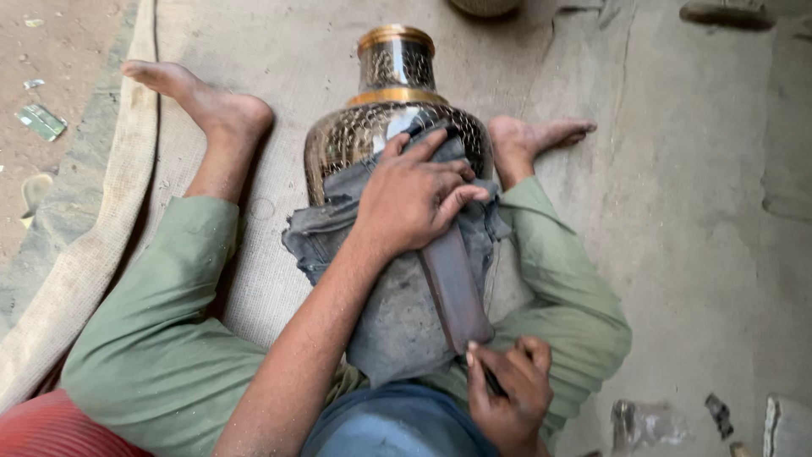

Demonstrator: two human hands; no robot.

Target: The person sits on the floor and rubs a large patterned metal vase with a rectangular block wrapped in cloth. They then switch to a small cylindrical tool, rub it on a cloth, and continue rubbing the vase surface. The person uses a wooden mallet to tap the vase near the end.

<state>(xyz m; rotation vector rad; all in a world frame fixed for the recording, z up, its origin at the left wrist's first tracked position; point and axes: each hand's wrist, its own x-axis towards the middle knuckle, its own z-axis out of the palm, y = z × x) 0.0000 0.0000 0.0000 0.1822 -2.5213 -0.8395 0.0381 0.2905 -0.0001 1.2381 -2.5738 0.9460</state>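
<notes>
From the head camera I look down on a person seated on a woven mat [279, 59], legs in green trousers [161, 338] spread to either side, bare feet pointing away.

Between the legs lies a large metal vase [385, 127] with a dark, finely patterned body and gold bands at the neck and rim. Its mouth points away from me, past the fingertips. A grey cloth [397, 313] is draped over the lower half of the vase and runs back toward the lap.

The left hand [414, 199] rests palm down on the cloth where it meets the bare metal. Its fingers [452, 199] are spread and slightly curled, pressing the cloth against the vase rather than gripping it. The index finger reaches forward to the cloth's edge, and the patterned metal starts just beyond the fingertips.

A long, flat, dark brown tool [457, 292] runs from under the left fingers back toward the body. The right hand [507, 393] sits low in the view, close to the lap, fingers closed tightly around the tool's near end, thumb laid along the top.

Right of both hands is bare, cracked concrete floor [694, 211], with a few small scraps [719, 415] near the bottom edge. Left of the mat, dirt ground [51, 51] holds a small piece of litter [41, 121].
</notes>
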